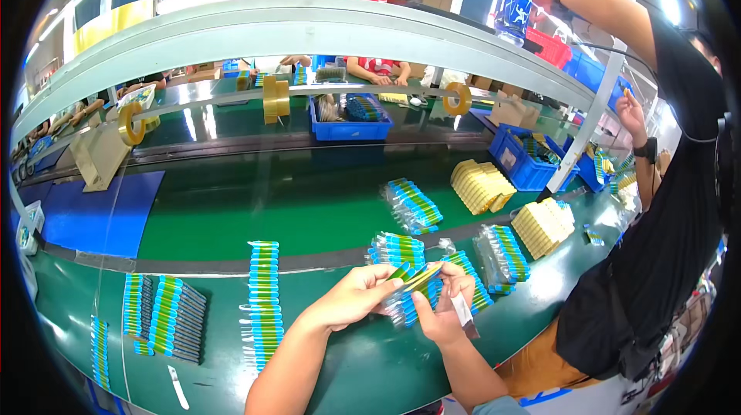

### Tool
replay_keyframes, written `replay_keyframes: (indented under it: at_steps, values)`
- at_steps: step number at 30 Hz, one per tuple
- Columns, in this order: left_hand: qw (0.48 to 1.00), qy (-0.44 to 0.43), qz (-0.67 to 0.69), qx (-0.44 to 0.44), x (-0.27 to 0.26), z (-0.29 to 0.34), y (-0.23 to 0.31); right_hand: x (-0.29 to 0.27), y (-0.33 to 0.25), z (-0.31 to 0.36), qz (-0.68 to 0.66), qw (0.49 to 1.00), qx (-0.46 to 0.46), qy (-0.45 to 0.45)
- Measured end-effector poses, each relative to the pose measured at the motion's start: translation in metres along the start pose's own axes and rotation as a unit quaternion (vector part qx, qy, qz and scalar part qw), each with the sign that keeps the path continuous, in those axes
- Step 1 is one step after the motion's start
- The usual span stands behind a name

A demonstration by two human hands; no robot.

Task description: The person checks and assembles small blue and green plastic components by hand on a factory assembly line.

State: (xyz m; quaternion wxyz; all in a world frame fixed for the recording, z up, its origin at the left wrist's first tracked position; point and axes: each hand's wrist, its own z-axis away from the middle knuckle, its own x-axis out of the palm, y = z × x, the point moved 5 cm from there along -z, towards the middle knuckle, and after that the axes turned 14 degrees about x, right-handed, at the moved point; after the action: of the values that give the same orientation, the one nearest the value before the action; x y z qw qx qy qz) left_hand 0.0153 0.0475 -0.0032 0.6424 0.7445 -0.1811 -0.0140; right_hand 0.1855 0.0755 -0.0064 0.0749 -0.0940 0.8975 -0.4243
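Note:
In front of my chest, my left hand (pixel 351 298) and my right hand (pixel 446 313) hold a small bundle of slim blue-and-green packets (pixel 409 291) between them. Fingers and thumbs of both are closed on it. A yellow strip shows along its top, and a small whitish strip (pixel 461 308) hangs from my right fingers. Just beyond lie stacks of similar packets with clear ends (pixel 394 247). To the left of my left forearm runs a long overlapping row of packets (pixel 264 299). Farther left are packets with dark ends (pixel 176 318) and a narrow row (pixel 99 353).
A white knife-shaped piece (pixel 178 388) lies at the near left. Yellow stacked pieces (pixel 543 226) and a blue bin (pixel 525 160) stand right. Tape rolls (pixel 275 100) hang on a rail under a grey shelf beam (pixel 309 25). A person in black (pixel 641 261) stands close at right.

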Motion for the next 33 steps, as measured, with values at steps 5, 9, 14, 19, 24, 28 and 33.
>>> replay_keyframes:
  at_steps: [5,9,14,19,24,28,33]
  values:
    - [0.999,0.012,0.032,0.012,0.004,0.000,0.003,-0.004,-0.005,-0.001,0.020,0.997,-0.039,0.065]
    - [0.995,0.031,0.090,-0.002,0.009,0.004,0.015,-0.005,-0.009,0.002,0.054,0.993,-0.070,0.078]
    - [1.000,-0.009,0.024,-0.009,0.003,0.006,0.007,0.004,-0.014,-0.009,0.088,0.993,-0.056,-0.047]
    - [0.999,-0.012,0.033,-0.016,-0.007,0.005,-0.006,0.012,-0.025,-0.013,0.111,0.987,-0.067,-0.095]
    - [0.996,0.049,0.048,-0.056,-0.009,0.009,0.005,0.010,-0.026,-0.006,0.101,0.985,-0.107,-0.085]
    - [0.996,0.072,0.052,0.010,-0.023,0.008,0.007,0.008,-0.039,-0.007,0.019,0.992,-0.090,-0.089]
    - [0.987,0.139,-0.060,0.056,-0.034,0.009,0.020,0.004,-0.032,-0.005,-0.067,0.987,-0.021,-0.144]
